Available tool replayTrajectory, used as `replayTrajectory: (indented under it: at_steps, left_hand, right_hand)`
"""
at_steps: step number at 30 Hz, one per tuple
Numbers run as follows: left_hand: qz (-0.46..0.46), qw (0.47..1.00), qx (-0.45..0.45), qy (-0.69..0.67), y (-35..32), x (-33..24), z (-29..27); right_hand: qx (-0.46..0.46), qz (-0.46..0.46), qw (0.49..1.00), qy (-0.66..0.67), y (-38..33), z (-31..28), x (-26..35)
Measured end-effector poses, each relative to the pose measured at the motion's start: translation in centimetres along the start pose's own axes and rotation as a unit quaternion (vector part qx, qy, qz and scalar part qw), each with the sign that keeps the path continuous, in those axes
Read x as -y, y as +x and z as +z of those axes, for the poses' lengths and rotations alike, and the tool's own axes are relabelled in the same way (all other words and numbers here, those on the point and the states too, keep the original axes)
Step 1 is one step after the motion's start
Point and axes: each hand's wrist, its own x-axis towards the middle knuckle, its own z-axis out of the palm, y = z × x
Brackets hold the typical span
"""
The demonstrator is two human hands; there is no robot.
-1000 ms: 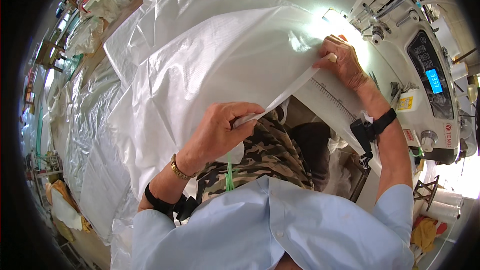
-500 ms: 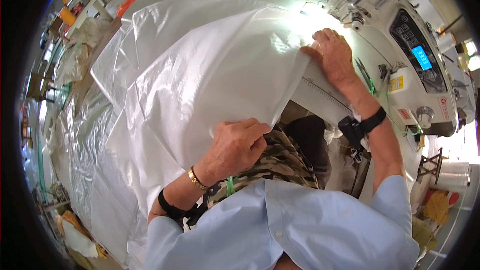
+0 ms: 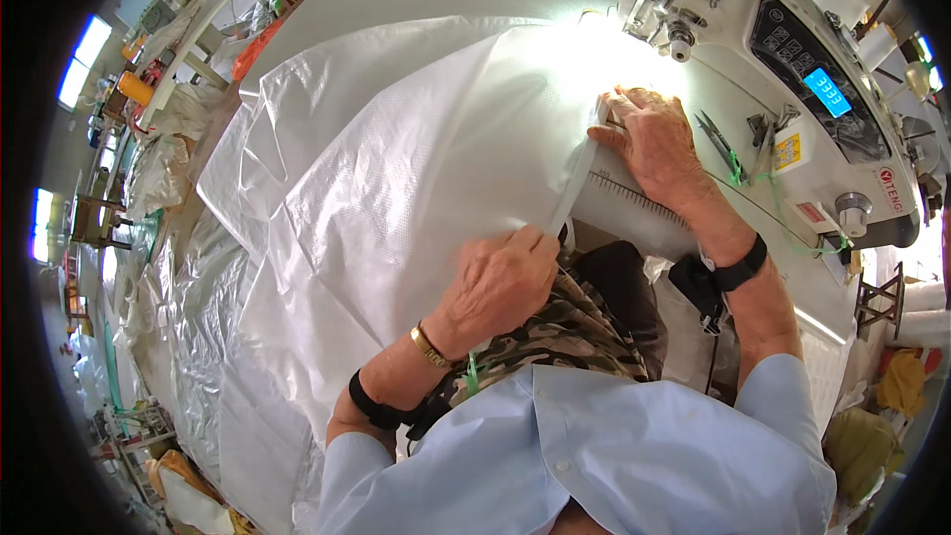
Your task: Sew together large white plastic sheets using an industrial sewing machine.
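A large translucent white plastic sheet (image 3: 396,159) spreads over the table and hangs toward my lap on the left. Its right edge is folded into a narrow strip running between my hands. My left hand (image 3: 503,279) is closed on the near end of that edge, just above my lap. Farther off, my right hand (image 3: 649,139) pinches the same edge with thumb and fingers, below the bright lamp of the sewing machine (image 3: 792,69). The glare hides the needle area.
Thread snips (image 3: 721,147) with green thread lie on the machine bed, right of my right hand. A printed ruler scale (image 3: 639,196) runs along the bed's near edge. Crumpled clear plastic (image 3: 193,287) is heaped at the left. An orange thread cone (image 3: 135,89) stands far left.
My left hand has moved right and slightly nearer with the sheet. The sheet's edge now shows as a straighter, folded strip. My right hand sits a little lower in view as the view shifts.
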Motion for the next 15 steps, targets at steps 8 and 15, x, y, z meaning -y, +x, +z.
replayTrajectory:
  at_steps: [8,15]
  left_hand:
    - [0.009,0.991,0.097,0.090,6.2,0.5,0.4]
    - [0.205,0.966,-0.131,0.086,11.2,2.7,3.8]
  right_hand:
    - [0.037,-0.019,0.994,0.104,-0.5,-1.0,-1.7]
    - [0.072,0.012,0.996,0.055,-0.2,-0.4,-2.4]
